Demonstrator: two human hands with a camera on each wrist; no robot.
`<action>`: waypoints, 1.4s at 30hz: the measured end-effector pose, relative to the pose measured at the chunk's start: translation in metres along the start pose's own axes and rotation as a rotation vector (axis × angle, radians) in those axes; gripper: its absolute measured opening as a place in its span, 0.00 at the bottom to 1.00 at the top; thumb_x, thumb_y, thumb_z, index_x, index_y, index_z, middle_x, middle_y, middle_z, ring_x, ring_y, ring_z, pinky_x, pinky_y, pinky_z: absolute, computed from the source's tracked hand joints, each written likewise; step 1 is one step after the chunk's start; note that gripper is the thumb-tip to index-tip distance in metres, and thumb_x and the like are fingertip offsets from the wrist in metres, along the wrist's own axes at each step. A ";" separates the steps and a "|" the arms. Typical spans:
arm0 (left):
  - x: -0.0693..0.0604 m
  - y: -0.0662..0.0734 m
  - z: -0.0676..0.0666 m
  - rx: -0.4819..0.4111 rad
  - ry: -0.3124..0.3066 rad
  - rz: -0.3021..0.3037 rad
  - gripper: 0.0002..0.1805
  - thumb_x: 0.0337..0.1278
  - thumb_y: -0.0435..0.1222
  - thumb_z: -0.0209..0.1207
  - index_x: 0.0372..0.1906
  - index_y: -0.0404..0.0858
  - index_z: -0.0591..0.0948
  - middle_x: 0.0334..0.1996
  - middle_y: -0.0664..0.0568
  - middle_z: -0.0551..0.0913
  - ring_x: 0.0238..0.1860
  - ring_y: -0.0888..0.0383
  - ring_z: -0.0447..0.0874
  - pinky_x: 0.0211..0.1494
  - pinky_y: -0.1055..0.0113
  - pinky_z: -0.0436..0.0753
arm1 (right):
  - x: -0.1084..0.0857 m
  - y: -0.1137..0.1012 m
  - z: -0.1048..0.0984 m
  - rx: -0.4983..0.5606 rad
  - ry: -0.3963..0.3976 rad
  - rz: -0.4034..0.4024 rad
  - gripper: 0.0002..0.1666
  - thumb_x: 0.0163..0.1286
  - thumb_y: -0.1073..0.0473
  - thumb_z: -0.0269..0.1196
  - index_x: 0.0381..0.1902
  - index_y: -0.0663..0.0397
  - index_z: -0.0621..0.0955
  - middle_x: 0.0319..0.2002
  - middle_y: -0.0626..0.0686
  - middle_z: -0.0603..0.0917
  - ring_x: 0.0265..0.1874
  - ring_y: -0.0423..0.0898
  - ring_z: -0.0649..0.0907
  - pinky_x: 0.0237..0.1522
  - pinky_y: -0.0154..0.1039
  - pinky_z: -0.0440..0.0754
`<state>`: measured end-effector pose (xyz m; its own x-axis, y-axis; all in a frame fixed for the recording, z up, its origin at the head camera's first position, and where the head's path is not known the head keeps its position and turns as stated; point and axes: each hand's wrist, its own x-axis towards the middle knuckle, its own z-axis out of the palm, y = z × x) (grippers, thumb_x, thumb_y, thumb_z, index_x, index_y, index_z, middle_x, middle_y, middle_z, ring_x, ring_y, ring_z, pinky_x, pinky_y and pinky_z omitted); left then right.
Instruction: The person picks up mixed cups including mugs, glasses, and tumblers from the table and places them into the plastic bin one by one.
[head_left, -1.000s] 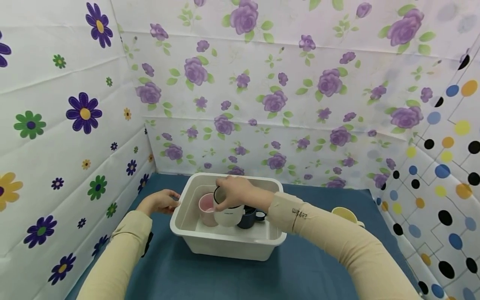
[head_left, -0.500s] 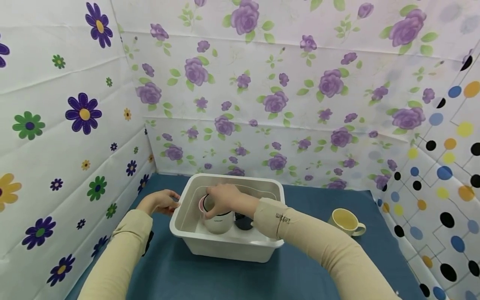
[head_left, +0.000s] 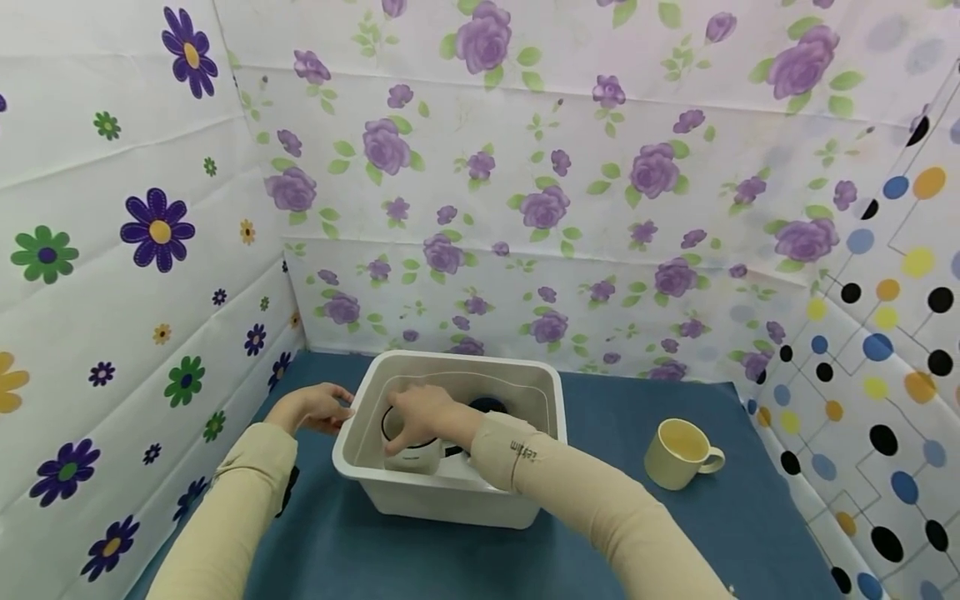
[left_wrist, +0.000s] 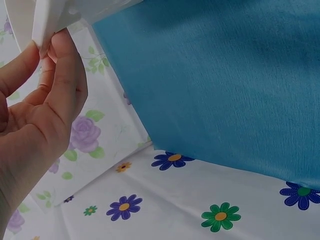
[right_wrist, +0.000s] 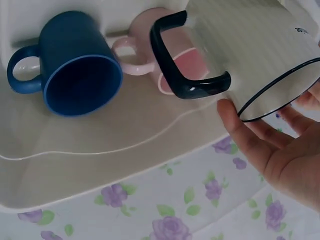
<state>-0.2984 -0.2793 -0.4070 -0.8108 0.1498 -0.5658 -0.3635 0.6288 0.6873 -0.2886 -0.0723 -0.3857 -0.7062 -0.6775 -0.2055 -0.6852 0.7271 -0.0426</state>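
My right hand [head_left: 425,414] grips a white mug [right_wrist: 245,45] by its dark rim, inside the left part of a white plastic bin [head_left: 457,496]. In the right wrist view the mug's black handle [right_wrist: 205,89] points away from the fingers. A dark blue mug [right_wrist: 80,65] and a pink mug [right_wrist: 150,40] stand in the bin beside it. In the head view the right hand and white mug hide the pink one. My left hand [head_left: 318,407] pinches the bin's left rim between thumb and fingers, as the left wrist view [left_wrist: 45,95] shows.
A yellow mug [head_left: 677,457] stands on the blue tablecloth [head_left: 600,433] to the right of the bin. Patterned cloth walls rise at the left, back and right of the table.
My right hand has carried the white mug leftward and lower in the bin, covering the pink mug from the head view. The yellow mug has come fully into sight. My left hand stays on the rim.
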 end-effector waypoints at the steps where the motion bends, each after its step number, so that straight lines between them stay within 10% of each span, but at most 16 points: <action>1: -0.001 0.001 0.000 0.003 0.001 0.002 0.21 0.68 0.29 0.47 0.61 0.23 0.62 0.29 0.49 0.73 0.28 0.61 0.72 0.38 0.68 0.81 | 0.002 -0.001 0.001 -0.020 -0.007 -0.008 0.41 0.54 0.32 0.65 0.61 0.43 0.71 0.54 0.46 0.79 0.50 0.44 0.80 0.47 0.38 0.79; 11: -0.001 0.000 0.006 -0.022 0.023 0.000 0.20 0.68 0.29 0.47 0.60 0.23 0.64 0.29 0.48 0.75 0.27 0.61 0.75 0.37 0.67 0.82 | 0.009 -0.003 0.029 -0.209 0.026 -0.110 0.42 0.55 0.29 0.62 0.63 0.41 0.70 0.55 0.47 0.79 0.55 0.43 0.78 0.58 0.38 0.74; 22: 0.000 0.002 0.009 -0.020 0.019 0.013 0.21 0.68 0.28 0.47 0.61 0.22 0.63 0.29 0.48 0.74 0.29 0.60 0.74 0.39 0.66 0.82 | 0.019 0.002 0.053 -0.110 0.029 -0.125 0.38 0.56 0.33 0.64 0.62 0.39 0.70 0.50 0.49 0.77 0.40 0.44 0.81 0.37 0.37 0.79; 42: -0.004 0.003 0.004 0.002 0.037 -0.008 0.20 0.69 0.29 0.46 0.61 0.23 0.64 0.32 0.47 0.76 0.30 0.60 0.76 0.41 0.64 0.83 | 0.044 0.012 0.077 -0.203 -0.042 -0.411 0.32 0.63 0.41 0.62 0.64 0.35 0.69 0.53 0.48 0.76 0.46 0.41 0.76 0.46 0.34 0.78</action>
<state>-0.2947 -0.2754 -0.4049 -0.8241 0.1168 -0.5542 -0.3691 0.6314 0.6820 -0.3143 -0.0847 -0.4704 -0.3634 -0.8972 -0.2509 -0.9310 0.3595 0.0628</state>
